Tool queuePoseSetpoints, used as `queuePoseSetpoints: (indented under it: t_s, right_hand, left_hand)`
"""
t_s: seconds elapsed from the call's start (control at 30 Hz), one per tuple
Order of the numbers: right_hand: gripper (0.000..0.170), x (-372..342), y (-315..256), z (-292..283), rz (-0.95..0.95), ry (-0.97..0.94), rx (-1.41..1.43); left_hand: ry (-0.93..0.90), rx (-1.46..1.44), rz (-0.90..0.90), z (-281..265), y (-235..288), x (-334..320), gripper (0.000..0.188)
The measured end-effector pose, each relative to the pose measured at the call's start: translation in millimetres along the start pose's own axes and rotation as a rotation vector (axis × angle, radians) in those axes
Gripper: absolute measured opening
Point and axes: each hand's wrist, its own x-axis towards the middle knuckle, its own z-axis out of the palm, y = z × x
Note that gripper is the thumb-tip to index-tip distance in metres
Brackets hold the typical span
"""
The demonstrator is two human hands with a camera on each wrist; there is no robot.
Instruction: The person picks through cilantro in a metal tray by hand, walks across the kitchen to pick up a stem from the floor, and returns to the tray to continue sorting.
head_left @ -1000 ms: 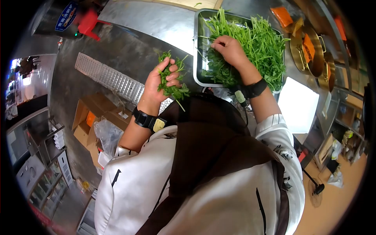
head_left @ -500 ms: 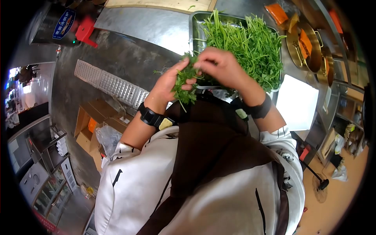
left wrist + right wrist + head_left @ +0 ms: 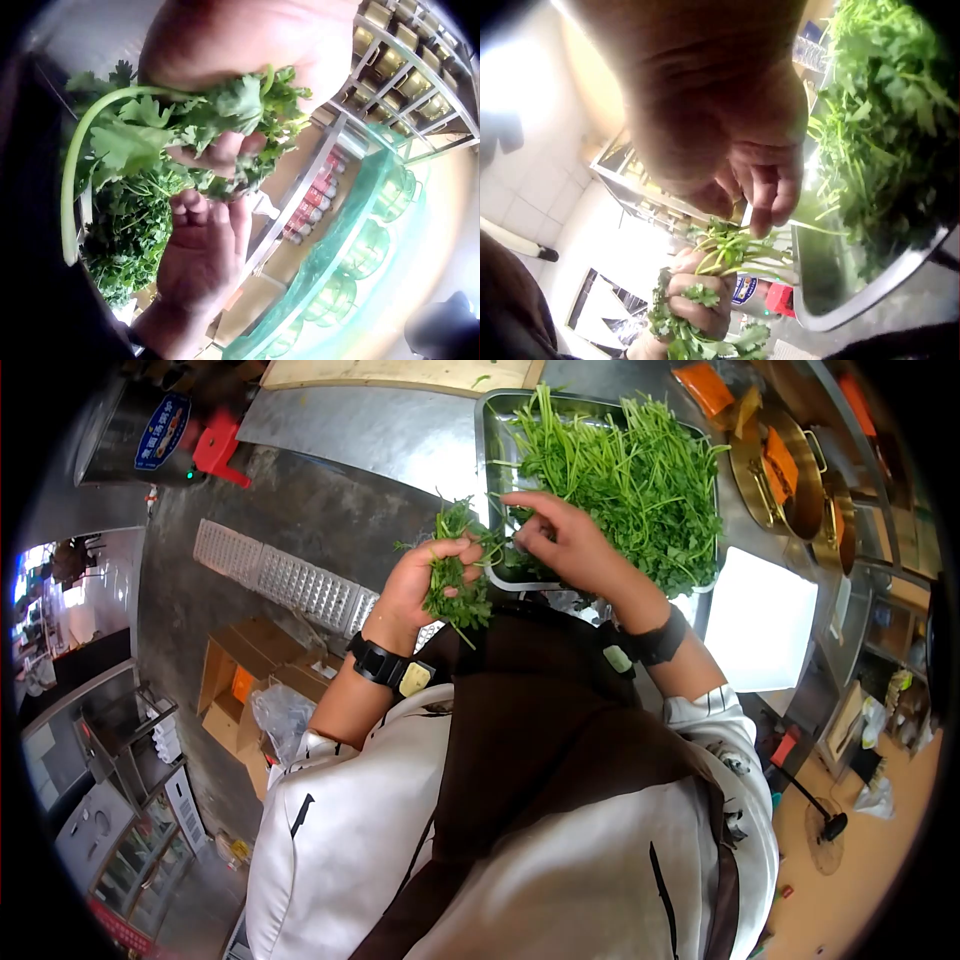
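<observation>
Left hand grips greens just off the tray's corner

The person's left hand (image 3: 408,582) is clamped round a bunch (image 3: 462,608) of leafy greens, its fingers curled over the stems and leaves spilling out on both sides. The bunch is just outside the left rim of the metal tray (image 3: 483,455), its stem ends close to that edge; whether they touch it cannot be told. The right hand (image 3: 578,545) hovers over the tray's near left corner, index finger stretched out and thumb apart from it. A narrow gap parts the two hands.

A heap (image 3: 640,500) of greens fills most of the tray, leaving a bare strip inside the left rim. The near rim runs close to the apron (image 3: 540,750), so room is tight there. Leftward, beyond the counter (image 3: 340,425), open floor (image 3: 310,500) stretches to a metal grating (image 3: 310,582)
</observation>
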Motion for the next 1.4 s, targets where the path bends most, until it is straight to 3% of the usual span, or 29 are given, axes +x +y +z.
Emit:
queuePoseSetpoints:
  t_s: [0.03, 0.1, 0.27, 0.33, 0.43, 0.67, 0.87, 0.97, 1.03, 1.1, 1.27, 1.3, 1.37, 1.4]
  right_hand:
    - [0.027, 3.3, 4.1, 2.0, -0.002, 0.004, 0.003]
    - [0.02, 8.7, 17.1, 6.5, -0.251, -0.049, -0.338]
    - [0.013, 6.7, 19.0, 2.9, -0.28, -0.049, -0.374]
    - [0.012, 4.8, 19.2, 2.9, -0.389, -0.065, -0.446]
    - [0.012, -1.2, 11.9, 4.2, -0.399, -0.087, -0.456]
    - [0.004, -2.8, 2.2, 7.5, -0.314, -0.016, -0.525]
    - [0.001, 4.7, 12.5, 4.9, -0.108, 0.134, -0.126]
    - [0.005, 13.9, 24.1, -29.6, 0.138, 0.313, 0.224]
    - [0.007, 14.5, 19.4, -52.1, 0.11, 0.363, 0.348]
    - [0.008, 16.1, 17.5, -73.5, 0.081, 0.413, 0.394]
    - [0.01, 18.3, 15.1, -96.2, 0.015, 0.462, 0.618]
    - [0.011, 18.8, 11.5, -95.4, -0.027, 0.447, 0.638]
    - [0.012, 15.2, 1.4, -79.6, -0.075, 0.38, 0.564]
    - [0.011, 13.7, -11.7, -62.7, -0.103, 0.257, 0.445]
  left_hand:
    - [-0.037, -0.021, -0.021, 1.4, 0.1, -0.7, 0.015]
    - [-0.039, -0.018, -0.028, 6.1, 0.9, -2.7, 0.017]
    - [0.001, -0.05, -0.021, 3.4, -2.4, -7.7, 0.028]
    - [0.103, 0.235, -0.003, 5.0, -2.1, -9.5, 0.032]
    - [0.197, 0.441, -0.034, 6.3, -6.0, -13.5, 0.029]
    - [0.261, 0.467, -0.015, 8.2, -8.3, -9.6, 0.025]
    - [0.275, 0.434, 0.102, 25.5, -4.1, -7.2, 0.024]
    - [0.259, 0.355, 0.168, 21.6, 2.7, -14.8, 0.022]
    - [0.297, 0.283, 0.15, 10.7, 7.8, -16.2, 0.02]
    - [0.058, -0.091, 0.142, -8.2, 7.7, -14.0, 0.019]
    - [-0.074, -0.182, 0.119, -19.8, 5.4, -17.1, 0.014]
    - [-0.071, -0.182, 0.122, -16.1, 5.5, -17.9, 0.014]
    - [0.103, -0.07, 0.151, -3.5, 3.1, -17.3, 0.012]
    - [0.111, -0.088, 0.122, -0.8, 3.0, -15.0, 0.013]
